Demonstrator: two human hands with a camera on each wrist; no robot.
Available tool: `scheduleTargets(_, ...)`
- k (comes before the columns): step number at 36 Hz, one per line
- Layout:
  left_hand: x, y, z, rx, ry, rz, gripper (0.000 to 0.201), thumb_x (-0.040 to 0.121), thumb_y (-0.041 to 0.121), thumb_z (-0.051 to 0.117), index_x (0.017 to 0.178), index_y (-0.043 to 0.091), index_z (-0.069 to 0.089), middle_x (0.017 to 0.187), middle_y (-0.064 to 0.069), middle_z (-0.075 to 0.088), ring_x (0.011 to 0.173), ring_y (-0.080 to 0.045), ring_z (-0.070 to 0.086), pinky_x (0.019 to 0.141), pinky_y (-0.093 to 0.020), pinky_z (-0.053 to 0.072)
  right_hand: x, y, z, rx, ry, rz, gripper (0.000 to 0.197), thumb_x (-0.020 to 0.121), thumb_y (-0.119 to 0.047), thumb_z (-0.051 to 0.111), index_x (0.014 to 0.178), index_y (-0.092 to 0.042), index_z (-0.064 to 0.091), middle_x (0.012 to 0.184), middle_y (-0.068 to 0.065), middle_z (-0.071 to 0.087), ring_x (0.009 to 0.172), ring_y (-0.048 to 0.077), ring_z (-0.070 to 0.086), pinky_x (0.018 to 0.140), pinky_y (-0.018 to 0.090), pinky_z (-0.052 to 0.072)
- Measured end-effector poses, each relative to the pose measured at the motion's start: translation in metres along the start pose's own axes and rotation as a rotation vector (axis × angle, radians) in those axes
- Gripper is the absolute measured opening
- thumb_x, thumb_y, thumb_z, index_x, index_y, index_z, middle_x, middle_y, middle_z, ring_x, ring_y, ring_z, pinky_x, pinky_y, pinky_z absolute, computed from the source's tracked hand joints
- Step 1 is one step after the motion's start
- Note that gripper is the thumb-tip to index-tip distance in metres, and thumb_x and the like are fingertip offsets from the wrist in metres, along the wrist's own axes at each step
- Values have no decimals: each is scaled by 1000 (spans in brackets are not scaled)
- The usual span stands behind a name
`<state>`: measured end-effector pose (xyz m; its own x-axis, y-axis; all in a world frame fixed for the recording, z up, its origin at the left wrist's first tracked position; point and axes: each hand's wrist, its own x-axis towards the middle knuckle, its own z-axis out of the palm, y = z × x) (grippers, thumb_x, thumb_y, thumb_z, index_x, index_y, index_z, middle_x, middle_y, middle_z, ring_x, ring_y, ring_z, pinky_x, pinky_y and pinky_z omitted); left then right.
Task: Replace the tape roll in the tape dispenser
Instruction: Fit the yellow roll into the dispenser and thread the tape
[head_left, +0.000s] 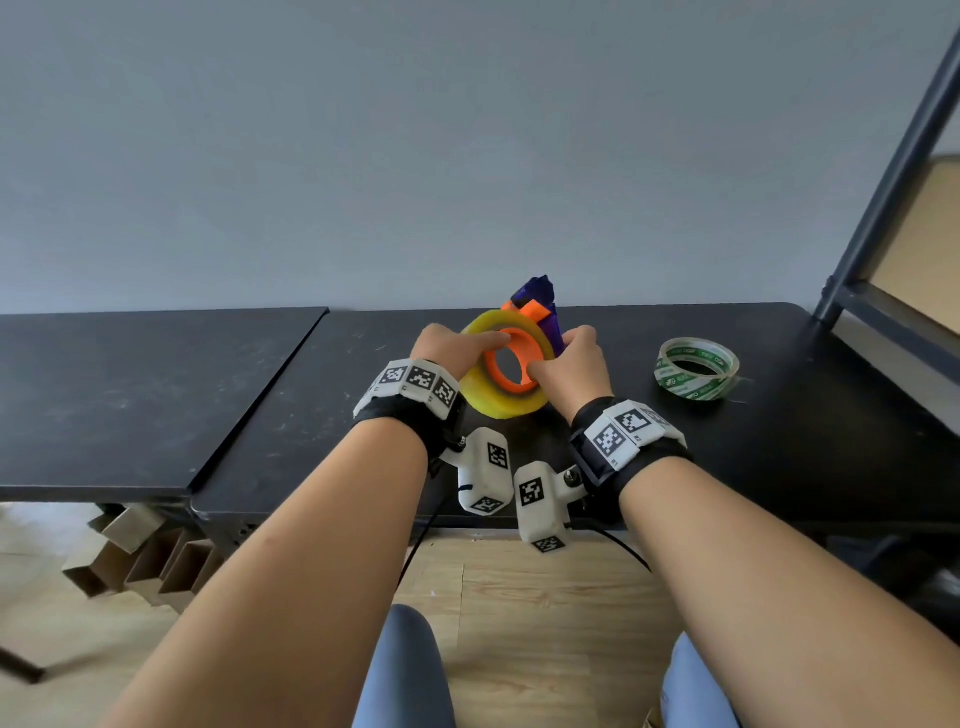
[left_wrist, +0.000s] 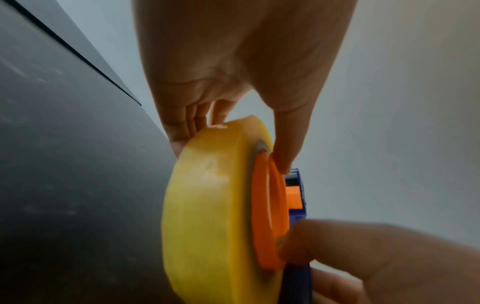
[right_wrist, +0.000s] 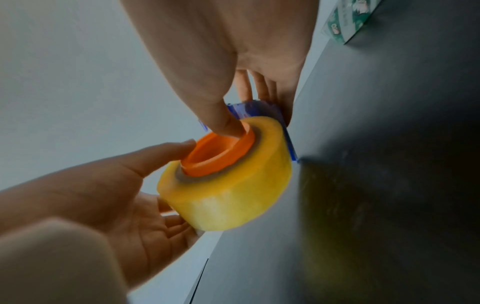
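Note:
A yellow tape roll (head_left: 488, 400) sits on the orange hub (head_left: 506, 384) of a blue tape dispenser (head_left: 540, 301), tilted above the black table (head_left: 779, 441). My left hand (head_left: 462, 345) grips the roll, thumb (left_wrist: 285, 148) on the hub rim (left_wrist: 270, 211) and fingers (left_wrist: 182, 133) behind the roll (left_wrist: 207, 205). My right hand (head_left: 569, 358) holds the dispenser, thumb (right_wrist: 221, 117) inside the hub (right_wrist: 215, 162) and fingers behind the blue plate (right_wrist: 259, 109). A thin roll of clear tape with a green and white core (head_left: 698, 369) lies flat on the table to the right.
A second black table (head_left: 130, 389) adjoins on the left, with a seam between them. A dark metal shelf frame (head_left: 883, 182) stands at the right end. Cardboard pieces (head_left: 140, 561) sit under the table edge. A grey wall runs right behind.

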<state>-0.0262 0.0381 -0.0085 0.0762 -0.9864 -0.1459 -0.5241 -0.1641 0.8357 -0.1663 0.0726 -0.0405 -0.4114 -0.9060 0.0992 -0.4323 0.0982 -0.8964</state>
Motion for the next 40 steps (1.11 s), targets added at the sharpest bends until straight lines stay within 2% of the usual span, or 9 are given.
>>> scheduleTargets(3,1,3,0,18,-50,2,50,63,55,79,67,15,49,64,-2,51,54,-15,48,53,-25,38,-1,5,-5,38,9,-12,39,78,-11,65,112,-7,47,102,8,58,85,22,55,55,26,38)
scheduleTargets(9,-9,9,2,94,-44,184,43,75,49,75,69,15,50,64,1,48,60,-14,47,53,-24,33,-1,9,-10,58,-17,20,39,80,-8,65,114,-7,47,83,-3,53,82,19,54,59,26,38)
scheduleTargets(14,-15,12,5,192,-34,287,56,72,45,78,111,10,59,96,-3,61,91,-21,59,73,-31,44,3,12,-8,46,-33,36,31,79,-18,65,108,-7,57,96,8,66,88,25,62,55,26,37)
scheduleTargets(17,-15,12,6,238,-30,289,62,70,41,80,118,11,55,102,-2,58,98,-24,59,78,-34,47,4,12,-8,27,-39,23,28,78,-21,65,102,-7,62,93,8,69,87,27,63,59,27,36)
scheduleTargets(21,-17,11,9,282,-17,292,66,68,41,80,121,13,51,104,-3,58,101,-25,58,80,-36,49,4,9,-12,61,21,-15,26,79,-14,62,104,-5,57,96,9,66,87,27,60,63,26,38)
scheduleTargets(28,-24,11,15,414,21,332,65,64,45,74,117,19,49,111,-9,59,88,-24,58,58,-28,38,-1,-10,-27,162,309,-148,21,81,-4,54,101,-9,50,107,13,62,95,29,62,77,36,49)
scheduleTargets(32,-26,12,17,437,13,346,67,63,49,71,120,22,48,111,-10,59,90,-25,59,66,-32,45,-1,-18,-33,59,291,-246,22,83,-6,56,103,-10,62,107,11,62,101,26,60,87,38,51)
scheduleTargets(36,-26,11,18,441,1,362,59,68,45,71,117,23,48,109,-10,56,88,-26,59,66,-32,46,0,-23,-34,-64,273,-302,14,83,-21,63,92,-17,72,99,12,65,96,30,61,84,42,53)
scheduleTargets(40,-27,11,19,451,7,381,56,68,43,70,118,24,50,108,-9,56,90,-25,57,65,-32,43,-3,-26,-36,-191,242,-311,21,85,-31,63,99,-22,75,102,11,64,101,30,61,82,43,54)
